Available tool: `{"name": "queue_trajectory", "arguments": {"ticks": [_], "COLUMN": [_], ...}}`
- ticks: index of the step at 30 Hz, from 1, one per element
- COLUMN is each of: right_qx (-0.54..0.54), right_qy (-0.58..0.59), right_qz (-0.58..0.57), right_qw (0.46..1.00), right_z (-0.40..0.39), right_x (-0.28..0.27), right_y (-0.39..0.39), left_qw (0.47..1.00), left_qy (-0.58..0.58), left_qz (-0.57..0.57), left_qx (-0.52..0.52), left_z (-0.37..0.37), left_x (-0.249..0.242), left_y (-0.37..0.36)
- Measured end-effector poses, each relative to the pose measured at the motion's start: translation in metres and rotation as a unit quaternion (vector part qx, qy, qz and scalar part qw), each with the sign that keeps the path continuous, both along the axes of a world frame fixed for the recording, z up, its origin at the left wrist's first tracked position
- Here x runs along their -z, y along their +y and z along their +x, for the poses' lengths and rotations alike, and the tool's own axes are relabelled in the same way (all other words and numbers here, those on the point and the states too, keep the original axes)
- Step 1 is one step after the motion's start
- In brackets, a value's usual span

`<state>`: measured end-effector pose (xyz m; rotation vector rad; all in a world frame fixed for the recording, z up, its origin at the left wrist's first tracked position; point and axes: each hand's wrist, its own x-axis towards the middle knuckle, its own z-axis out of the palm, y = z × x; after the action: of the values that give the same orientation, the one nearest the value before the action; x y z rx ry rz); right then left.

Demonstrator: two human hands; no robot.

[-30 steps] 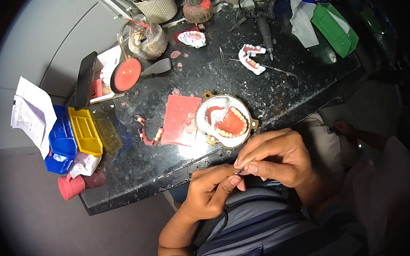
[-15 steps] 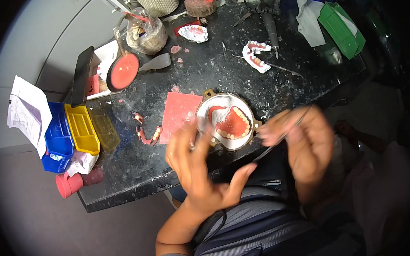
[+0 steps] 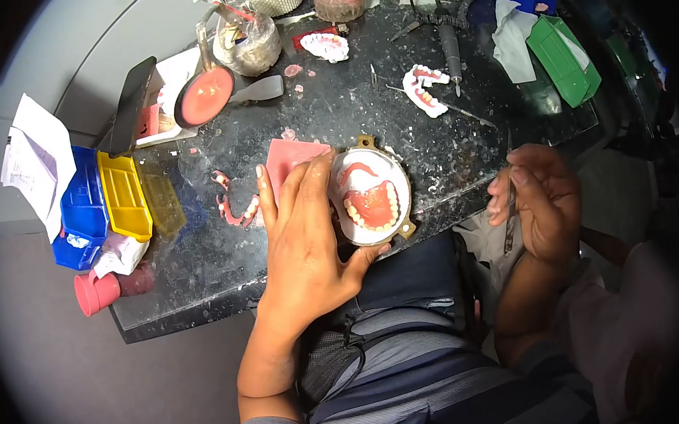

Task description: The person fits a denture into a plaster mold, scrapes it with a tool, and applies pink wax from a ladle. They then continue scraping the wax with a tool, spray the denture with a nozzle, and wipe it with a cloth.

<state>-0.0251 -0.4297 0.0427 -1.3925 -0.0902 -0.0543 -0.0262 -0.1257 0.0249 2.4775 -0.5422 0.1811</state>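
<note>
A round metal denture flask (image 3: pixel 408 230) sits near the bench's front edge, filled with white plaster (image 3: pixel 389 169). Set in the plaster are a pink denture base with teeth (image 3: pixel 373 206) and a curved pink strip. My left hand (image 3: pixel 303 221) grips the flask from its left side, fingers along the far rim and thumb at the near edge. Off to the right, above the bench edge, my right hand (image 3: pixel 542 201) holds a slim metal carving tool (image 3: pixel 510 214), its thin end pointing away from me. Part of a pink wax sheet (image 3: pixel 284 155) is hidden beneath my left fingers.
Partial denture pieces (image 3: pixel 236 213) lie left of the wax sheet. Behind are a pan of pink wax (image 3: pixel 207 98), white tooth models (image 3: pixel 425 91) and a handpiece (image 3: pixel 451 56). Blue (image 3: pixel 84 206), yellow (image 3: pixel 126 196) and green (image 3: pixel 566 60) trays flank the bench; a pink cup (image 3: pixel 96 294) stands left.
My left hand has come down onto the flask, which now sits slightly turned. My right hand has moved right, away from the flask, with the carving tool now pointing away from me.
</note>
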Motion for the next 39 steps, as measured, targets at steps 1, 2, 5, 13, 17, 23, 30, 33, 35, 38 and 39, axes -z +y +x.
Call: {"name": "queue_trajectory", "arguments": {"ticks": [1,2,5,13,17,23,30,33,35,38,39], "right_qx": [0.001,-0.021,-0.077,-0.064,-0.008,-0.085,-0.116,-0.122,-0.124,-0.147,-0.149], "right_qy": [0.001,0.026,0.039,-0.031,-0.050,-0.205,-0.165,-0.170,-0.169,-0.162,-0.161], "right_qz": [0.000,0.067,0.175,0.094,-0.048,-0.239,-0.268,-0.265,-0.265,-0.271,-0.268], "right_qw": [1.000,0.997,0.981,0.993,0.998,0.945,0.942,0.941,0.941,0.938,0.938], "right_z": [-0.002,-0.004,-0.004,-0.001,-0.001,0.023,0.024,0.026,0.028,0.032,0.033], "right_x": [-0.002,-0.004,0.004,0.021,0.020,0.032,0.030,0.036,0.036,0.033,0.034], "right_y": [-0.003,-0.005,-0.010,0.026,0.050,0.044,0.047,0.050,0.051,0.047,0.047], "left_qw": [1.000,1.000,0.999,0.998,0.998,0.997,0.994,0.992,0.991,0.989,0.989], "left_qy": [-0.013,-0.013,-0.036,-0.035,-0.007,0.004,0.038,0.041,0.045,0.062,0.058], "left_qz": [0.006,0.007,0.029,0.022,0.043,0.069,0.101,0.115,0.122,0.130,0.135], "left_qx": [0.002,0.003,-0.016,-0.043,-0.041,-0.030,-0.017,-0.020,-0.019,-0.012,-0.010], "left_z": [0.000,0.000,-0.005,-0.003,-0.003,-0.007,-0.003,-0.002,-0.003,-0.002,-0.004], "left_x": [0.000,0.000,-0.001,0.010,0.010,0.014,0.011,0.010,0.010,0.006,0.007], "left_y": [0.001,0.000,-0.008,-0.018,-0.019,-0.015,-0.013,-0.013,-0.011,-0.009,-0.007]}}
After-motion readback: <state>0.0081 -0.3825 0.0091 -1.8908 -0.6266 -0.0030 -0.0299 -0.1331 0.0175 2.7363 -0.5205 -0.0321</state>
